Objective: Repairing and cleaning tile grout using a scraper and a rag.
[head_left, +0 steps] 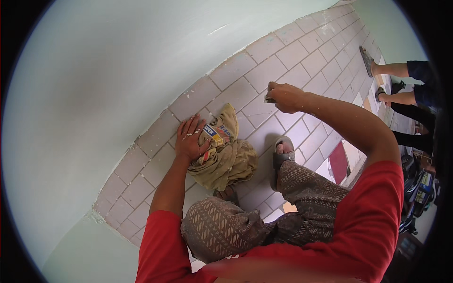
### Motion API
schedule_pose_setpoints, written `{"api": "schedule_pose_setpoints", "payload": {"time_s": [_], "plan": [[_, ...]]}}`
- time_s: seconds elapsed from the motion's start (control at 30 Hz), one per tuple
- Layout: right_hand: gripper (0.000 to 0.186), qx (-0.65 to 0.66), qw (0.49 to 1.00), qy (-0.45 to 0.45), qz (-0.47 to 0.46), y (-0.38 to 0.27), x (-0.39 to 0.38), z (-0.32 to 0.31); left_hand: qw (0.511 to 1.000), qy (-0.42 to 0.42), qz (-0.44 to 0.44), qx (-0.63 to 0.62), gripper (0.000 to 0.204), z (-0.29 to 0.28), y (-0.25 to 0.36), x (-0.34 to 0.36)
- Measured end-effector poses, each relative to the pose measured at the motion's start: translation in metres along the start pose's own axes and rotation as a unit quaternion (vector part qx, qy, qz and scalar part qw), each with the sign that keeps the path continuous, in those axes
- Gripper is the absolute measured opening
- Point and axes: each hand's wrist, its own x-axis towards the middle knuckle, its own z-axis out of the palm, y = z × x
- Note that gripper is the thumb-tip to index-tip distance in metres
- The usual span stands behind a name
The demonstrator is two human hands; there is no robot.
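Observation:
My left hand [189, 139] lies with its fingers spread on the tiled floor, against the left edge of a bunched olive-brown cloth [225, 162]. The cloth has a printed patch and whitish specks; pale marks also show on the fingers. Over the tiles to the right, my right hand [288, 97] is closed around a small, flat, greyish thing [269, 100]. Most of that thing is hidden by the fingers, so I cannot make out its kind. My sandalled foot [283, 150] is below the right hand, just right of the cloth.
A pale wall [141, 61] meets the pinkish floor tiles [264, 75] along a rough, whitish seam. Another person's legs [394, 70] in sandals stand at the far right. Beyond my right arm lie a dark red panel [338, 162] and black equipment [417, 188].

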Motion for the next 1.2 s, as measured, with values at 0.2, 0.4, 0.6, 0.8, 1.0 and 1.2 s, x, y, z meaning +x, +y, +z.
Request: {"api": "schedule_pose_setpoints", "payload": {"time_s": [0.2, 0.4, 0.6, 0.8, 1.0, 1.2], "plan": [[0.025, 0.081, 0.986, 0.047, 0.135, 0.014, -0.059, -0.005, 0.998, -0.019, 0.015, 0.053, 0.072, -0.006, -0.003, -0.006], [0.038, 0.295, 0.858, 0.337, 0.251, 0.069, 0.035, 0.071, 0.957, -0.286, 0.020, 0.037, 0.086, -0.050, 0.026, 0.015], [0.042, 0.355, 0.802, 0.372, 0.302, 0.101, 0.126, 0.049, 0.925, -0.377, -0.009, 0.052, 0.116, -0.064, 0.064, 0.053], [0.039, 0.351, 0.792, 0.413, 0.282, 0.109, 0.157, 0.030, 0.933, -0.339, -0.119, 0.015, 0.134, -0.012, 0.112, 0.120], [0.036, 0.297, 0.839, 0.381, 0.249, 0.112, 0.161, 0.017, 0.915, -0.351, -0.201, -0.015, 0.147, 0.013, 0.137, 0.136], [0.035, 0.311, 0.830, 0.406, 0.222, 0.100, 0.168, 0.027, 0.897, -0.384, -0.221, -0.002, 0.150, 0.017, 0.144, 0.138]]}}
